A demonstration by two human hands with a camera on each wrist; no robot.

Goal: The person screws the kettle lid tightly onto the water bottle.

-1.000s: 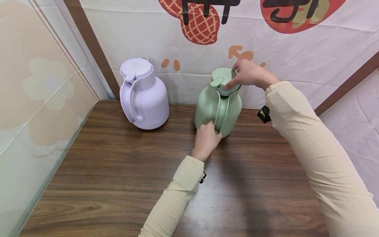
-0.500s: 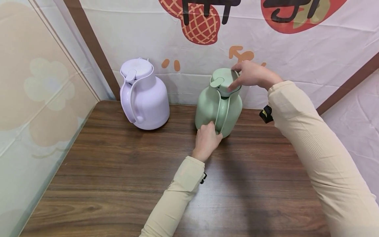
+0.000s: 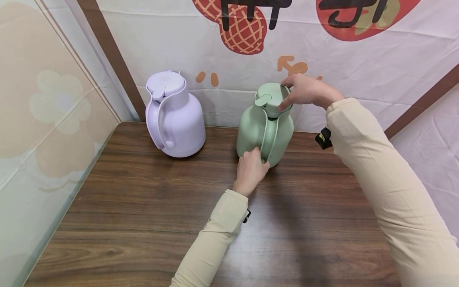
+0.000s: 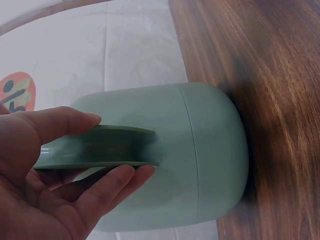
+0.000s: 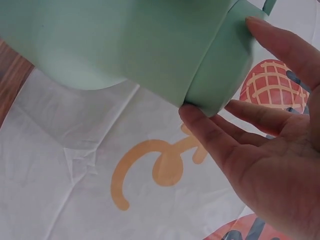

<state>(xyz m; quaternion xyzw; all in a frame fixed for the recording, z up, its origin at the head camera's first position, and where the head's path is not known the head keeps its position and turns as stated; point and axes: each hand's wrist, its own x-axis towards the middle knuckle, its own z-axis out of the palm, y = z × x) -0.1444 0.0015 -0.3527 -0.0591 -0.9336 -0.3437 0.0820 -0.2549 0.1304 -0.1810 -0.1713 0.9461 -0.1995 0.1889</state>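
Observation:
A light green vacuum jug point(image 3: 247, 129) stands upright near the back of the table. My left hand point(image 3: 250, 169) grips the lower end of its handle point(image 3: 269, 137), with the thumb on one edge and the fingers on the other in the left wrist view. Around the right side of the round lid point(image 3: 270, 95), my right hand point(image 3: 306, 91) curls its thumb and fingers. In the right wrist view the fingertips point(image 5: 190, 112) lie right at the lid's lower edge. A dark band shows under the lid at the front of the neck.
A lilac jug point(image 3: 183, 123) of the same shape stands to the left, lid on and handle facing front. Close behind both jugs hangs a white printed cloth point(image 3: 229, 103). The dark wooden table point(image 3: 143, 223) ends at a pale cloth wall on the left.
My right hand and sleeve have shifted slightly to the right, the thumb sliding toward the lid's right side. The left hand keeps its grip; both jugs stay in place.

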